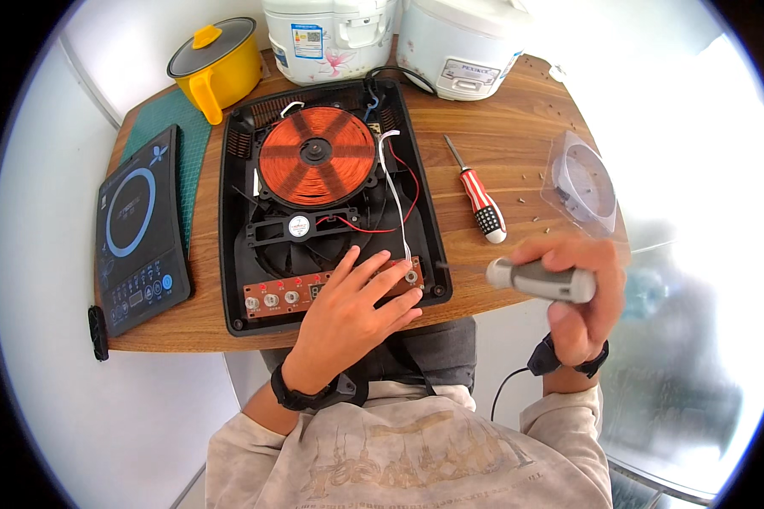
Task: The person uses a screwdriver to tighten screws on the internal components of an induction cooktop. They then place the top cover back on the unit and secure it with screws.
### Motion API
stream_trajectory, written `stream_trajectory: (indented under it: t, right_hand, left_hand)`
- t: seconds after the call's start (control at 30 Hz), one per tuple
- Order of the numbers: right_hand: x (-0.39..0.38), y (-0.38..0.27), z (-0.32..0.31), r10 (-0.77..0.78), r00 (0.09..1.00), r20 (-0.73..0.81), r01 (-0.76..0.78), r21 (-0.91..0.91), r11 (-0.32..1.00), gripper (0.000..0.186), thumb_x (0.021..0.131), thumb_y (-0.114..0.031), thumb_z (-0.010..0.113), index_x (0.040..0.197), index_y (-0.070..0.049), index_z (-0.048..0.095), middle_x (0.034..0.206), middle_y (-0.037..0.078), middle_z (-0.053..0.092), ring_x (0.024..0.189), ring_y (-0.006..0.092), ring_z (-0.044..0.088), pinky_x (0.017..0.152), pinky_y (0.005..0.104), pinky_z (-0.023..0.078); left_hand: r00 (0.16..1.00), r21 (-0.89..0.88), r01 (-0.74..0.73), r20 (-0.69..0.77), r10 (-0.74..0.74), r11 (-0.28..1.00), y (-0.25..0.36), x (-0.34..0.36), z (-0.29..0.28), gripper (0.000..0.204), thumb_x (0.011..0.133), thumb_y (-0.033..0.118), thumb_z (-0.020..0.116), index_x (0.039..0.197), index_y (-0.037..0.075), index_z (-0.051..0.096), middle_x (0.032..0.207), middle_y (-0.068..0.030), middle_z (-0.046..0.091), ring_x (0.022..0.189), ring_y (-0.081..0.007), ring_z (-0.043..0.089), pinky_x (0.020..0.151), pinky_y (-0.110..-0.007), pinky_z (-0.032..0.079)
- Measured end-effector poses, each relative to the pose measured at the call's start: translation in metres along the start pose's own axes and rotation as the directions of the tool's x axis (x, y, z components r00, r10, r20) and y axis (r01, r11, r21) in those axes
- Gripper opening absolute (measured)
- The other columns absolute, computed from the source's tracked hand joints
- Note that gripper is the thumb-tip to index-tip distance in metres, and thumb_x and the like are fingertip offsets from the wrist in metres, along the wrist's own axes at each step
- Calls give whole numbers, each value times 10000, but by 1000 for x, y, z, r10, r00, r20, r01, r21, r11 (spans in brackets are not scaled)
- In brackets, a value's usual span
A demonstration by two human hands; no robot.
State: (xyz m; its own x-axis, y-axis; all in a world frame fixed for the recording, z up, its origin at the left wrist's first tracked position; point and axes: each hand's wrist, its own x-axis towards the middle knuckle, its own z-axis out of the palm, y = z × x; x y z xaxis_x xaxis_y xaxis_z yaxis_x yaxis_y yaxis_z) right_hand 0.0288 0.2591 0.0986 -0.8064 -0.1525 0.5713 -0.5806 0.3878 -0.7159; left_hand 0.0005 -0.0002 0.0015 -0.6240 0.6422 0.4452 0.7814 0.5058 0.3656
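My left hand (352, 297) lies with spread fingers over the brown circuit board (272, 297) at the near end of an opened induction cooker base (229, 220). Part of the board is hidden beneath it. In the base are a round copper coil (282, 165), a black fan (293, 254) and a white cable (397, 191) running to the board. My right hand (598, 288) is closed around the grey handle of a screwdriver (542, 281). It is held right of the base, its blurred shaft pointing left toward the board.
A second screwdriver (483, 204) with a patterned handle lies right of the base, near loose screws (522, 201) and a clear plastic tub (587, 187). The dark cooktop panel (148, 229) rests partly on a green mat (197, 127). A yellow pot (231, 78) and two rice cookers (331, 51) stand behind.
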Motion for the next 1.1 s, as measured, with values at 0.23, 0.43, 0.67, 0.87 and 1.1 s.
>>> stream_trajectory:
  t: [0.23, 0.43, 0.67, 0.87, 1.1]
  right_hand:
    - [-18, 30, -1, 346, 921, -180, -360, -56, 931, 320, 741, 101, 524, 1045, -1, 526, 1129, 175, 699, 928, 250, 704, 870, 344, 550]
    - [-43, 50, 2, 353, 918, -179, -380, -151, 913, 342, 725, 104, 558, 1045, -8, 512, 1170, 166, 671, 993, 233, 670, 935, 334, 511]
    - [-39, 26, -21, 440, 886, -145, -379, 318, 869, 392, 767, 112, 597, 1108, -39, 476, 1178, 170, 650, 1002, 195, 645, 928, 336, 511]
    - [-24, 17, -32, 466, 885, 10, -465, 66, 883, 410, 753, 76, 717, 1074, -62, 503, 1125, 134, 680, 986, 176, 659, 895, 317, 522]
    - [-1, 7, -51, 397, 889, 229, -384, -101, 918, 347, 702, 60, 718, 974, -68, 545, 1093, 112, 726, 961, 161, 669, 869, 300, 531]
  left_hand:
    - [1000, -11, -4, 9, 4, 1000, 0, 1, 0, 267, 816, 290, 833, 1042, 164, 770, 1277, -52, 686, 1212, -302, 638, 1084, -532, 475]
    - [1000, 8, -6, 16, 6, 1000, 0, 1, 0, 281, 818, 290, 833, 1057, 160, 764, 1279, -47, 685, 1212, -296, 634, 1083, -530, 474]
    - [1000, 22, -4, 15, 3, 1000, 0, 1, 0, 281, 817, 291, 832, 1056, 158, 768, 1283, -39, 685, 1208, -285, 635, 1089, -523, 473]
    - [1000, -15, -4, -9, 3, 1000, 0, 1, 0, 260, 819, 293, 831, 1027, 148, 776, 1282, -39, 684, 1212, -284, 634, 1089, -521, 472]
    - [1000, -8, -3, -3, 3, 1000, -1, 0, 1, 252, 822, 294, 829, 1020, 147, 780, 1278, -42, 682, 1214, -283, 633, 1092, -518, 469]
